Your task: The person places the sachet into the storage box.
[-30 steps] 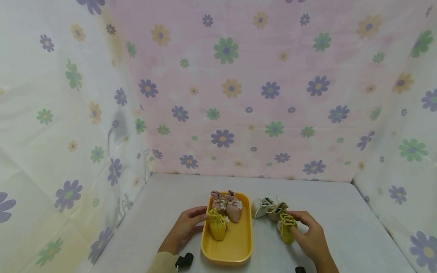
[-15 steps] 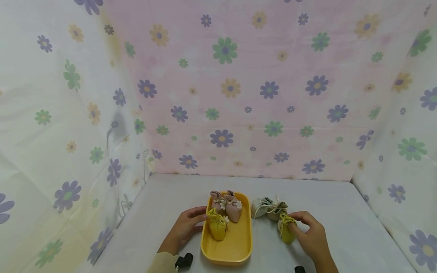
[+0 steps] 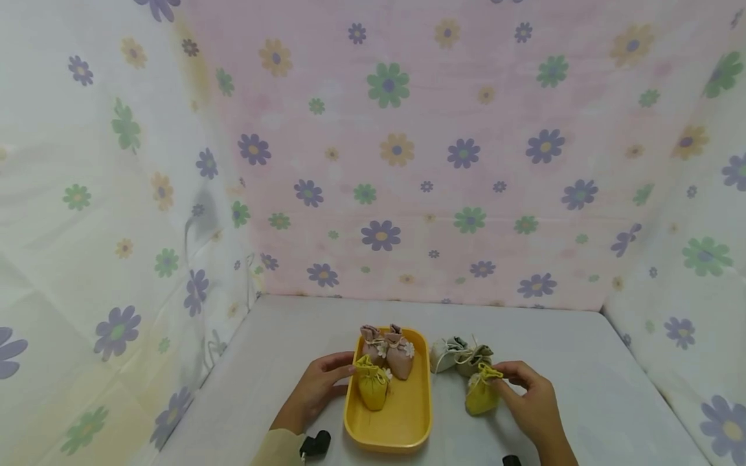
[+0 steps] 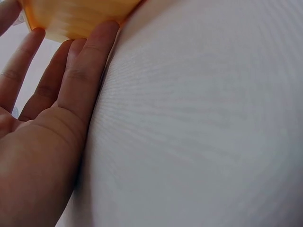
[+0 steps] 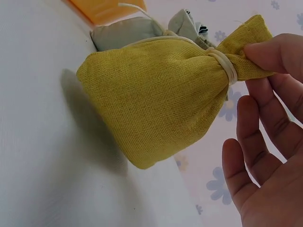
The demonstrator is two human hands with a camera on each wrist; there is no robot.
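My right hand pinches the gathered neck of a yellow drawstring pouch between thumb and fingers. In the right wrist view this pouch hangs tilted, its body off the white surface and casting a shadow there. On the left, my left hand rests against the side of a yellow tray, its fairly straight fingers touching the wall in the left wrist view. Inside the tray, two pinkish pouches with white flowers sit at the back, and another yellow pouch is in front of them.
Right of the tray, a pale grey-green pouch and an olive-beige pouch sit side by side, just behind the held one. A black object is by my left wrist. Flowered cloth encloses the table's back and sides.
The yellow pouch in my right hand has swung leftward and now hangs tilted, its base nearer the tray. My left hand and the tray have stayed put.
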